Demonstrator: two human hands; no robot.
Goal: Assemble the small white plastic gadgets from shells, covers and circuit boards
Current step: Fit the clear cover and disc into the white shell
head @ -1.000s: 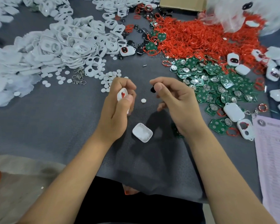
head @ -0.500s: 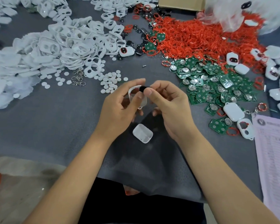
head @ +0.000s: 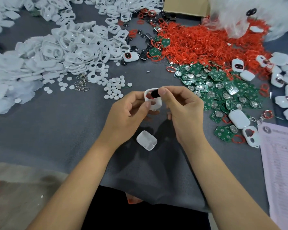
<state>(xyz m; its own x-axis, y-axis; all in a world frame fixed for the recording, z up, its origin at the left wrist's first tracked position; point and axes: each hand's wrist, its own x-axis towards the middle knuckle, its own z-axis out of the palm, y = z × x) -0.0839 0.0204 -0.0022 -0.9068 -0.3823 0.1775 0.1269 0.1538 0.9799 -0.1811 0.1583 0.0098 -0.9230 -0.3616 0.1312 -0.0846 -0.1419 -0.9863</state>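
White plastic cover, thin, light and probably slick, is gripped by its rim in the left hand above mid-tabletop; right hand pinches a small black button into its opening; hold edges only

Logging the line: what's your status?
Left hand holds white cover. Right hand pinches black button at it. Spare shell lies below. Nothing in the way.

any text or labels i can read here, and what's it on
Nothing here can be read.
Pink paper sheet: a round emblem, a heading and printed rows, all too blurred to read.
Green circuit boards: any markings too small to make out.
White cover in the hands: no lettering visible.
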